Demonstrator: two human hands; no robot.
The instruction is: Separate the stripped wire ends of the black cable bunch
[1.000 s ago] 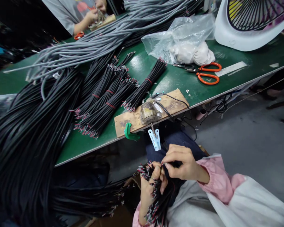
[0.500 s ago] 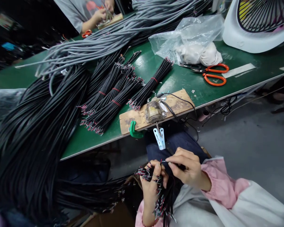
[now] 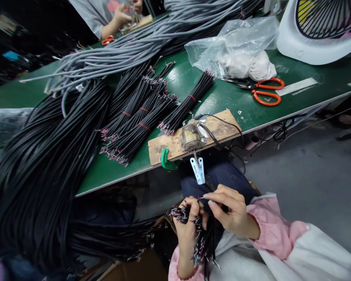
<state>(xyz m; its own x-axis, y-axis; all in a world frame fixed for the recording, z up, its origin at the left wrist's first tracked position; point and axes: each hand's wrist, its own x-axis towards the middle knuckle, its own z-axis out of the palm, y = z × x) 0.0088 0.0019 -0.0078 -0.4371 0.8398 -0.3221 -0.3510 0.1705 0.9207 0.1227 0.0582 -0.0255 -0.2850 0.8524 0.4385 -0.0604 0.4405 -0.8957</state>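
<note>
Just below the white plastic clip (image 3: 198,174), the left hand (image 3: 188,230) is wrapped tight around a bunch of thin black wires (image 3: 201,246). Right beside it, the right hand (image 3: 229,210) pinches one wire's tip. Best to pull gently, one wire only.

We've got a fistful of stripped black cables (image 3: 199,240) in our left hand (image 3: 190,226), right hand (image 3: 229,210) pinching one wire below the green bench (image 3: 236,105).

no readable text, labels, brands or numbers anywhere; print on co-worker's shirt (image 3: 105,9) too blurred to read.
</note>
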